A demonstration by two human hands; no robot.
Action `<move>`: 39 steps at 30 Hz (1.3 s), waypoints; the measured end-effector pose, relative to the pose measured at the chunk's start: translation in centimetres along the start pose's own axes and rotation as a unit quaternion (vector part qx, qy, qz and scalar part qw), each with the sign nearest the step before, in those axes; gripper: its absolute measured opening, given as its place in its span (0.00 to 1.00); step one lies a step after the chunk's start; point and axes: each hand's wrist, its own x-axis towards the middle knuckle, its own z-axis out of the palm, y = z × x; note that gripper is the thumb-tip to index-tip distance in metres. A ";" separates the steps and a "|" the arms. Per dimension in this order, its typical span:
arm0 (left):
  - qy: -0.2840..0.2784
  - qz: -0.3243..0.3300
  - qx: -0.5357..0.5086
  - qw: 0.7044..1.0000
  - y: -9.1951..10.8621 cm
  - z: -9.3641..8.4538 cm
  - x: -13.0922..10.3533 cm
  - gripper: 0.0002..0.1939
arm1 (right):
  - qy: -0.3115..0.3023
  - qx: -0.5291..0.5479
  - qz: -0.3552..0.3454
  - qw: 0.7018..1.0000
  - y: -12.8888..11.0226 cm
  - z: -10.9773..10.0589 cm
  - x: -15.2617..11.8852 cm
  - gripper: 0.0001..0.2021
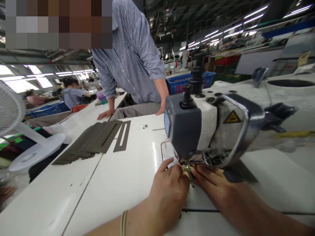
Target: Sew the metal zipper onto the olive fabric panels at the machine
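I am curling my left hand (171, 183) and stretching my right hand (221, 188) at the sewing machine (185, 126); I cannot tell what either is gripping. A dark piece (249, 173) is lying on the worktop (123, 177) just beyond my right hand.

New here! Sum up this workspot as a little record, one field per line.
Sewing machine: on the white table
Left hand: fingertips under the machine, grip unclear
Right hand: fingers there too, grip unclear
Dark pieces: overlapping pile, left of the machine
Slotted piece: beside the pile
Fan: white, far left
Person opposite: striped shirt, hands on table
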 end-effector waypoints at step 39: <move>-0.076 -0.010 -0.002 0.997 -0.9 1.2 -0.3 0.03 | -0.003 -0.077 -0.027 0.997 -0.2 0.7 0.3 0.21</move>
